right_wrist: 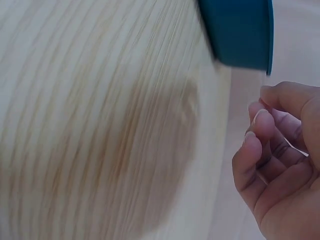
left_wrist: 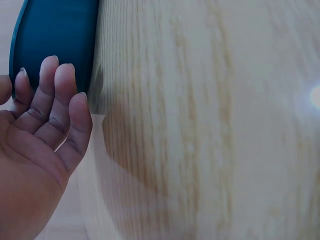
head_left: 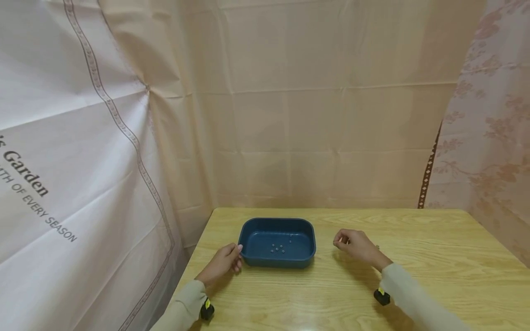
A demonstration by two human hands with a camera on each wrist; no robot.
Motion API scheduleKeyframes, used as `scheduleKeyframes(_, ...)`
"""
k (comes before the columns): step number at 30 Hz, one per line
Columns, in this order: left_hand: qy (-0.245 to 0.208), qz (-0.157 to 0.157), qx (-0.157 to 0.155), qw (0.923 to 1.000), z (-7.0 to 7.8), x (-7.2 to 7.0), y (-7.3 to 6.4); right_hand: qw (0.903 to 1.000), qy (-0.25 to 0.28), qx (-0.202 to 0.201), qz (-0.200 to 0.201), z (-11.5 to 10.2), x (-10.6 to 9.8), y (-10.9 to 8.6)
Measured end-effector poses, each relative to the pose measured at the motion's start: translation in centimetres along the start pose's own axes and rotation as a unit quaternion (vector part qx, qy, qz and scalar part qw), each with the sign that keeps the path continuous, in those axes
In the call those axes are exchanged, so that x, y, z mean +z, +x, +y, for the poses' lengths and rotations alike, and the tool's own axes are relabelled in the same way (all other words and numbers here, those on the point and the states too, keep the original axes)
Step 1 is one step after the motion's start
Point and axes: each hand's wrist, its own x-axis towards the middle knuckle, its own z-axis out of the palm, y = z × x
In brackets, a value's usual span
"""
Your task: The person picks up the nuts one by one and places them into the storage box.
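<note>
A deep blue rectangular bin (head_left: 277, 263) with rounded corners stands on the wooden table. Several tiny ring-like pieces (head_left: 277, 249) lie on its floor; they are too small to identify. At the bin's left end, my left hand (head_left: 223, 262) grips the rim, thumb on top and fingers (left_wrist: 65, 85) against the outer wall. My right hand (head_left: 355, 243) hovers to the right of the bin, apart from it. Its fingers (right_wrist: 246, 157) are curled, with thumb and index tips together. Whether a tiny piece is pinched between them cannot be seen.
Partly hidden behind my right wrist is a small object (head_left: 377, 247) on the table (head_left: 434, 257). Beige cloth (head_left: 314, 115) hangs behind the table, printed white cloth (head_left: 83, 161) at the left and floral cloth (head_left: 492, 138) at the right. Each wrist wears a black device (head_left: 382, 297).
</note>
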Motion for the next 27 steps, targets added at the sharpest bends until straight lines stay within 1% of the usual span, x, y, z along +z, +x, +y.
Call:
scheduleKeyframes(3, -0.002, 0.000, -0.003, 1.0000, 0.1, 0.0, -0.1, 0.9998, 0.002, 0.018, 0.003, 0.9, -0.7, -0.6)
scheduleKeyframes(8, -0.002, 0.004, -0.003, 1.0000, 0.2, 0.1, -0.1, 0.9995, -0.006, 0.027, 0.015, 2.2, -2.0, -1.7)
scheduleKeyframes(12, 0.000, 0.004, -0.005, 1.0000, 0.2, 0.1, -0.2, 0.9990, -0.009, 0.040, 0.018, 3.1, -2.8, -2.5)
scheduleKeyframes(20, 0.007, 0.003, -0.004, 1.0000, 0.0, 0.2, 0.0, 0.9961, -0.026, 0.077, 0.034, 4.6, -4.7, -4.2)
scheduleKeyframes(22, 0.008, 0.004, -0.003, 1.0000, 0.0, 0.1, 0.0, 0.9957, -0.031, 0.080, 0.037, 5.1, -5.2, -4.6)
scheduleKeyframes(25, 0.008, 0.004, 0.000, 1.0000, -0.1, 0.1, 0.1, 0.9937, -0.033, 0.099, 0.041, 5.8, -5.8, -5.1)
scheduleKeyframes(27, 0.006, 0.004, 0.001, 1.0000, -0.2, 0.0, 0.1, 0.9929, -0.038, 0.104, 0.043, 6.2, -6.2, -5.4)
